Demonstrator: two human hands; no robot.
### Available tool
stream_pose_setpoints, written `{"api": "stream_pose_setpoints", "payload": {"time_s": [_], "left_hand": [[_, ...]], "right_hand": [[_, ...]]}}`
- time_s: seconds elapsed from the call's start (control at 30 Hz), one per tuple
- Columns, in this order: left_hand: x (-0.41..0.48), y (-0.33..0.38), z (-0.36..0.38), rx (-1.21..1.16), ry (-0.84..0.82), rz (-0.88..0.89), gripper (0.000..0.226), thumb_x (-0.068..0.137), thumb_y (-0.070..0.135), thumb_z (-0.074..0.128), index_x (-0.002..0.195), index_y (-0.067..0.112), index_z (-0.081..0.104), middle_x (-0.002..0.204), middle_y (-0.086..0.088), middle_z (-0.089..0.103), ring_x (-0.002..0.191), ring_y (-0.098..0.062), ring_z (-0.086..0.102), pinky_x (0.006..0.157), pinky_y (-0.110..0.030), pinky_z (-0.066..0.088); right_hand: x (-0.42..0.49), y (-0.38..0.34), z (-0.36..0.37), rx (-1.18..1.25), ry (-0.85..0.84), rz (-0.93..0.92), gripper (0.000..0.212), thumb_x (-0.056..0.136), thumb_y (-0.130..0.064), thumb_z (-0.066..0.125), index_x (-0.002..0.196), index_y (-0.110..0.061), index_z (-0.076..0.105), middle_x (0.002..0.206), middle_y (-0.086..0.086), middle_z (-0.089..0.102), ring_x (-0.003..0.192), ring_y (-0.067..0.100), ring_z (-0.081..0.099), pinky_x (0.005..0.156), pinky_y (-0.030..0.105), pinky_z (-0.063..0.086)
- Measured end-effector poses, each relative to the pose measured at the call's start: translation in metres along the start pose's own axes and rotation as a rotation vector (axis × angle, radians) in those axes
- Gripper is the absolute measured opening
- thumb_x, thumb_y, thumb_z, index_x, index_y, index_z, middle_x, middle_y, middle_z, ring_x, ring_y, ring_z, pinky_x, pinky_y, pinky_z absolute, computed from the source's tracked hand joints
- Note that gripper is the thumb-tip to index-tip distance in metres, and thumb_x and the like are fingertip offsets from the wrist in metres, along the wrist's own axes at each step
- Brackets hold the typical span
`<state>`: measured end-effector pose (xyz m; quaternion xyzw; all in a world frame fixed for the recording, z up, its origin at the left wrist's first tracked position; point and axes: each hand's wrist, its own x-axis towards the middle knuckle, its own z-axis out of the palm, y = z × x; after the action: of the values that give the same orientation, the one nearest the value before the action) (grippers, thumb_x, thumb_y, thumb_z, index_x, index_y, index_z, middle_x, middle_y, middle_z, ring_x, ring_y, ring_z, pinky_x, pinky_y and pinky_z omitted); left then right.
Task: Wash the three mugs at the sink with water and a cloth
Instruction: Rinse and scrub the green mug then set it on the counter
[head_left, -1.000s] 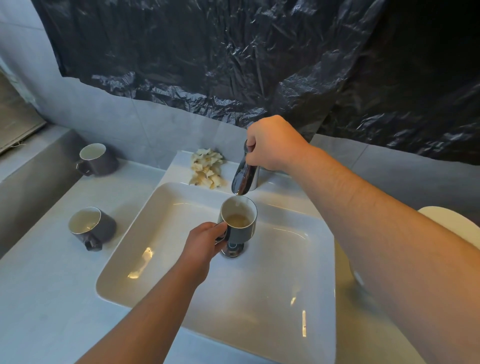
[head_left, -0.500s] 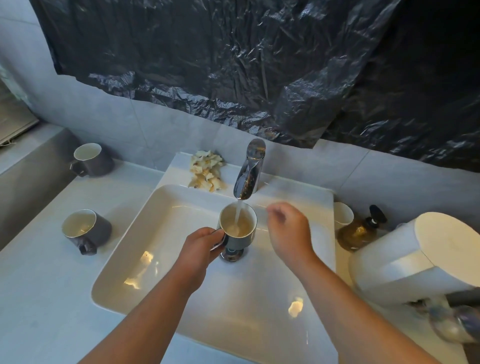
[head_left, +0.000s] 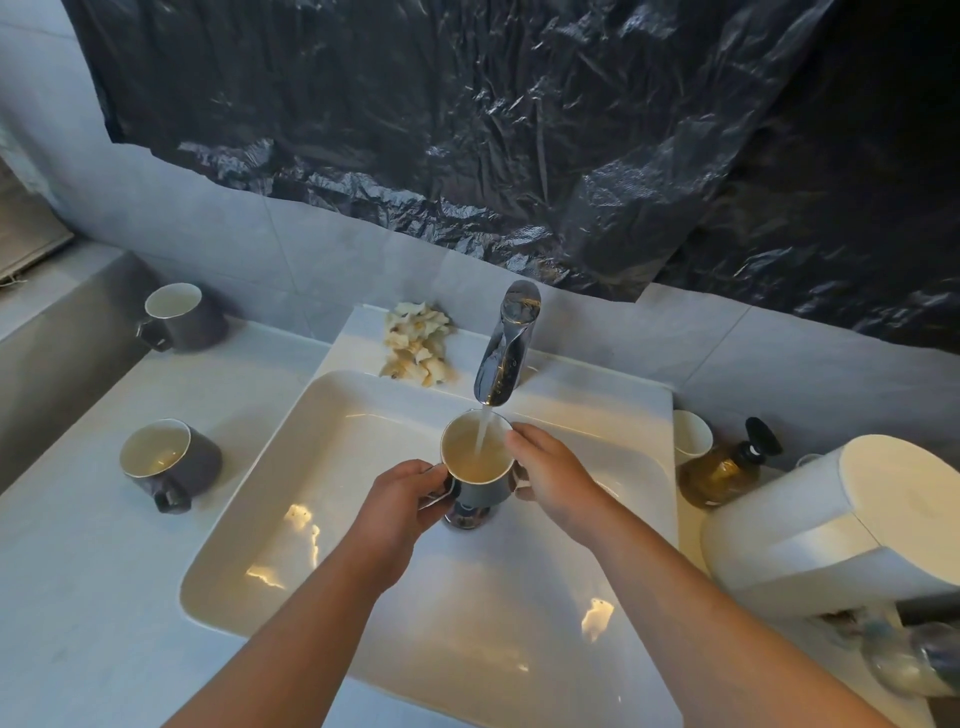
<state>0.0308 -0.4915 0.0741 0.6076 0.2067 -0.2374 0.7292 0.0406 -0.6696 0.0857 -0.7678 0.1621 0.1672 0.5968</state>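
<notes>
Now both forearms reach in below the tap: left hand curled round the handle, right hand wrapping the mug from its right side, mug upright directly under the tap, water streaming in.

Legible text, labels, brands, numbers, signs: none. Amber pump bottle, chrome tap and held mug: no marking can be read on any.
</notes>
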Motion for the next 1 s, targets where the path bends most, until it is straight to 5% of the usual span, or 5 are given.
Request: {"api": "stream_pose_setpoints", "payload": {"time_s": [0.17, 0.37, 0.63, 0.9, 1.0], "left_hand": [[0.001, -0.006, 0.003, -0.072, -0.004, -0.051, 0.025, 0.105, 0.008, 0.044, 0.110, -0.012, 0.058, 0.104, -0.022, 0.059, 0.100, -0.034, 0.064, 0.084, -0.032, 0.057], [-0.005, -0.008, 0.010, -0.183, -0.052, -0.046, 0.017, 0.105, 0.007, 0.041, 0.105, -0.001, 0.055, 0.097, -0.019, 0.056, 0.085, -0.029, 0.067, 0.065, -0.027, 0.061], [-0.006, -0.019, 0.014, -0.166, -0.092, -0.093, 0.023, 0.107, 0.016, 0.038, 0.114, 0.003, 0.055, 0.121, -0.027, 0.063, 0.108, -0.040, 0.068, 0.077, -0.038, 0.062], [-0.007, -0.020, 0.021, 0.037, -0.013, -0.020, 0.026, 0.107, 0.020, 0.044, 0.106, -0.001, 0.061, 0.113, -0.021, 0.065, 0.105, -0.030, 0.067, 0.079, -0.029, 0.056], [-0.003, -0.018, 0.017, 0.183, 0.113, 0.075, 0.029, 0.102, 0.023, 0.054, 0.101, -0.004, 0.063, 0.107, -0.024, 0.066, 0.101, -0.037, 0.065, 0.082, -0.033, 0.050]], "right_hand": [[-0.002, 0.002, 0.002, 0.073, -0.012, -0.064, 0.023, 0.087, -0.049, 0.050, 0.103, -0.046, 0.066, 0.113, -0.011, 0.068, 0.111, 0.015, 0.061, 0.098, 0.043, 0.052], [-0.003, -0.001, 0.002, 0.027, 0.010, -0.099, 0.027, 0.079, -0.049, 0.053, 0.103, -0.046, 0.063, 0.120, -0.006, 0.065, 0.115, 0.021, 0.059, 0.098, 0.048, 0.053], [-0.002, 0.002, -0.001, -0.099, 0.042, -0.174, 0.030, 0.096, -0.047, 0.055, 0.119, -0.031, 0.064, 0.114, -0.004, 0.064, 0.103, 0.012, 0.060, 0.071, 0.019, 0.050], [0.006, 0.004, 0.002, 0.178, 0.016, 0.110, 0.029, 0.103, -0.028, 0.037, 0.092, -0.032, 0.063, 0.095, -0.002, 0.062, 0.097, 0.020, 0.057, 0.099, 0.047, 0.047], [0.012, 0.013, 0.009, 0.293, 0.036, 0.210, 0.027, 0.101, -0.026, 0.035, 0.099, -0.017, 0.061, 0.099, 0.010, 0.056, 0.086, 0.026, 0.056, 0.087, 0.047, 0.052]]}}
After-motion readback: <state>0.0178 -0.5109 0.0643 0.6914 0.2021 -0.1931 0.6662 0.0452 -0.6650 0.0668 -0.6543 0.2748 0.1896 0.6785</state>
